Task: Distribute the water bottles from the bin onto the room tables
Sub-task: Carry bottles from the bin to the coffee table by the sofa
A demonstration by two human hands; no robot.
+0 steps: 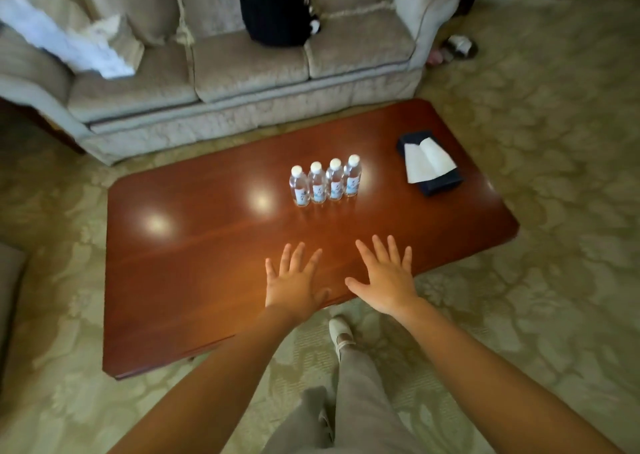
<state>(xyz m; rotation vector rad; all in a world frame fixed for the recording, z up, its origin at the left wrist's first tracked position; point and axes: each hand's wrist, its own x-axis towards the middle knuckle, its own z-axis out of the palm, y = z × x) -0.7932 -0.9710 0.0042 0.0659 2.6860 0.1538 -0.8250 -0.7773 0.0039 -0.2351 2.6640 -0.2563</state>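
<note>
Several small clear water bottles (325, 183) with white caps and blue labels stand upright in a tight row near the middle of a polished wooden coffee table (194, 273). My left hand (294, 280) and my right hand (384, 277) are stretched out side by side over the table's near edge, fingers straight and spread, holding nothing. Both hands are well short of the bottles. No bin is in view.
A dark tissue box (429, 163) with a white tissue pulled out lies on the table's right end. A beige sofa (242, 69) stands behind the table with a black bag (273, 7) on it. Patterned carpet surrounds the table. My white shoe (341, 334) is by the near edge.
</note>
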